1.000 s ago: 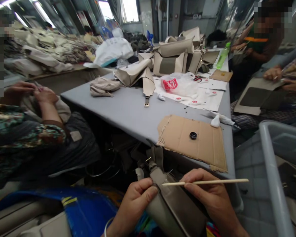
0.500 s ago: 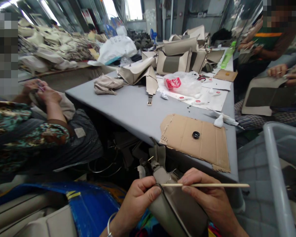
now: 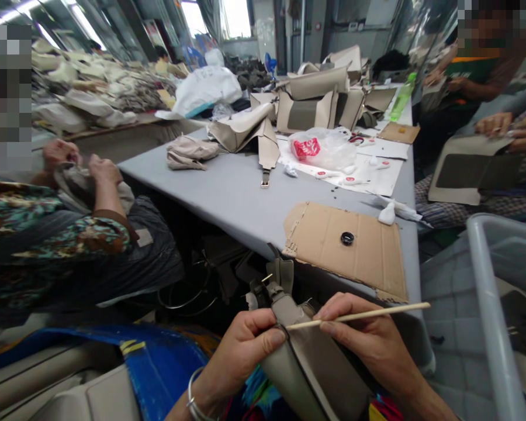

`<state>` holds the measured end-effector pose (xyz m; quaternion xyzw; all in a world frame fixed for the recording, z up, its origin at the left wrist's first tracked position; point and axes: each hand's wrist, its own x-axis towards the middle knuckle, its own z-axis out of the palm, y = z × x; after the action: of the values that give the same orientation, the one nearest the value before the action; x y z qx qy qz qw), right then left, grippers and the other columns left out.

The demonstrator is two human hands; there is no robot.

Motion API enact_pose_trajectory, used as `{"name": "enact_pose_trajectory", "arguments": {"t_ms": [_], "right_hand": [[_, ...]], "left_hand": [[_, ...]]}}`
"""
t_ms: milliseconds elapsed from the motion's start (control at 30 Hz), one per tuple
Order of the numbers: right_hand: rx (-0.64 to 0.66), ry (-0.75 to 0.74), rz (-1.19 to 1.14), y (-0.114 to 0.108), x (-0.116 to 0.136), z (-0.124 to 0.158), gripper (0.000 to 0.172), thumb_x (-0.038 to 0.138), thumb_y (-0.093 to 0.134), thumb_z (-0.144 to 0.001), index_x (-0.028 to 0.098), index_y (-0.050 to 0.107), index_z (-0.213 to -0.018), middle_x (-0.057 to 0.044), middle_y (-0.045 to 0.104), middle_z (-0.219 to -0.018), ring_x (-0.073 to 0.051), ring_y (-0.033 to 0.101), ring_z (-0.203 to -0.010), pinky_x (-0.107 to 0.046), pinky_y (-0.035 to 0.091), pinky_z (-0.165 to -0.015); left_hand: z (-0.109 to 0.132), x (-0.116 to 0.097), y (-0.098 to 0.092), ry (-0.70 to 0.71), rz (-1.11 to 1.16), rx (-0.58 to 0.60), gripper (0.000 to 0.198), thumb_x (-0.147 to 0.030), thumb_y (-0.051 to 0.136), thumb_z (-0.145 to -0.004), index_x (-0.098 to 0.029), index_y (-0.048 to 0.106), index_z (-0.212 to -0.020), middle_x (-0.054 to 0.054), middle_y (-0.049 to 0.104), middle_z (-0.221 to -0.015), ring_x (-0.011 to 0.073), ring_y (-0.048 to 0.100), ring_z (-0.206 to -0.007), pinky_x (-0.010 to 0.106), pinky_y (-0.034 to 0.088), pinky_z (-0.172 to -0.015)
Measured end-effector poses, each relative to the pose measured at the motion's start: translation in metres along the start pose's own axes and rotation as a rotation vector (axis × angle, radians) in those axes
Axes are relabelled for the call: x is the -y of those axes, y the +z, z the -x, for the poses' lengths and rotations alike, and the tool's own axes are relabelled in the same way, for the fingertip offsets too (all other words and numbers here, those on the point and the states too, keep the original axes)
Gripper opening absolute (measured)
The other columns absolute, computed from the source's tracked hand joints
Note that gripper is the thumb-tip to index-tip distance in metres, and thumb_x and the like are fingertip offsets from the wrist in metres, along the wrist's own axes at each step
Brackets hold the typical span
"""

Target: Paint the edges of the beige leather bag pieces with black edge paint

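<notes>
A grey-beige leather bag piece (image 3: 333, 356) with a dark seam lies over my lap, a buckled strap at its far end. My left hand (image 3: 249, 342) is closed on its edge, thumb on top. Between the thumb and fingers of my right hand (image 3: 355, 330) is a thin wooden stick (image 3: 381, 312). The stick's left tip touches the seam close to my left thumb, and its other end slants up to the right.
A brown cardboard sheet (image 3: 363, 257) with a small round black container (image 3: 346, 238) lies on the grey table (image 3: 210, 187). Bags and plastic stand farther back. A blue bin (image 3: 158, 368) is at left, a grey crate (image 3: 486, 292) at right. People work on both sides.
The stick's right end has risen, so it now slants instead of lying nearly level. My right hand has shifted slightly left and up. At left, the other person's hands have moved apart.
</notes>
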<state>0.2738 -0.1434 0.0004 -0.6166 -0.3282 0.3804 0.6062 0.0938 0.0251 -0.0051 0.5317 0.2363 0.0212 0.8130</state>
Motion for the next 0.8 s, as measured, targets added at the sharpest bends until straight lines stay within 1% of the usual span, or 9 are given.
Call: {"name": "enact_pose_trajectory", "arguments": {"t_ms": [133, 267, 367, 533, 700, 800], "right_hand": [[-0.011, 0.025, 0.092, -0.002, 0.005, -0.001, 0.018, 0.041, 0.078, -0.088, 0.022, 0.077, -0.086, -0.005, 0.074, -0.088, -0.022, 0.068, -0.085, -0.031, 0.052, -0.075], [0.027, 0.034, 0.143, -0.004, 0.012, -0.005, 0.021, 0.043, 0.077, -0.088, 0.022, 0.077, -0.085, -0.004, 0.074, -0.086, -0.021, 0.068, -0.083, -0.03, 0.052, -0.073], [0.047, 0.025, 0.168, -0.005, 0.015, -0.008, 0.023, 0.044, 0.077, -0.088, 0.022, 0.077, -0.084, -0.003, 0.073, -0.083, -0.021, 0.068, -0.08, -0.029, 0.052, -0.071], [0.087, -0.013, 0.198, -0.009, 0.019, -0.013, 0.02, 0.041, 0.076, -0.09, 0.022, 0.078, -0.085, -0.004, 0.074, -0.083, -0.021, 0.068, -0.081, -0.03, 0.052, -0.074], [0.13, -0.026, 0.203, -0.011, 0.028, -0.017, 0.014, 0.035, 0.076, -0.09, 0.022, 0.078, -0.086, -0.003, 0.074, -0.085, -0.021, 0.068, -0.084, -0.03, 0.052, -0.077], [0.153, 0.002, 0.173, -0.013, 0.033, -0.023, 0.014, 0.035, 0.078, -0.088, 0.022, 0.078, -0.084, -0.002, 0.073, -0.082, -0.02, 0.066, -0.081, -0.028, 0.05, -0.071]], "left_hand": [[-0.002, -0.001, 0.0, 0.003, -0.031, 0.001, 0.037, -0.041, 0.076, -0.086, -0.013, 0.079, -0.11, 0.009, 0.074, -0.089, 0.0217, 0.063, -0.081, 0.026, 0.046, -0.069], [-0.001, -0.001, -0.002, 0.004, -0.077, 0.004, 0.038, -0.042, 0.074, -0.088, -0.013, 0.079, -0.111, 0.008, 0.074, -0.086, 0.0192, 0.061, -0.077, 0.024, 0.043, -0.067], [-0.001, -0.002, -0.002, -0.004, -0.105, 0.009, 0.039, -0.043, 0.074, -0.088, -0.013, 0.079, -0.111, 0.009, 0.074, -0.087, 0.0195, 0.061, -0.077, 0.025, 0.043, -0.067], [-0.002, -0.004, -0.003, -0.009, -0.137, 0.024, 0.038, -0.044, 0.075, -0.086, -0.013, 0.08, -0.107, 0.008, 0.074, -0.085, 0.0189, 0.06, -0.076, 0.025, 0.043, -0.066], [-0.004, -0.003, -0.003, -0.016, -0.101, 0.038, 0.037, -0.043, 0.077, -0.085, -0.013, 0.08, -0.107, 0.009, 0.075, -0.089, 0.0197, 0.06, -0.078, 0.026, 0.044, -0.066], [-0.004, -0.001, -0.002, -0.032, -0.09, 0.007, 0.037, -0.044, 0.079, -0.083, -0.012, 0.081, -0.103, 0.009, 0.075, -0.086, 0.0196, 0.06, -0.075, 0.026, 0.044, -0.064]]}}
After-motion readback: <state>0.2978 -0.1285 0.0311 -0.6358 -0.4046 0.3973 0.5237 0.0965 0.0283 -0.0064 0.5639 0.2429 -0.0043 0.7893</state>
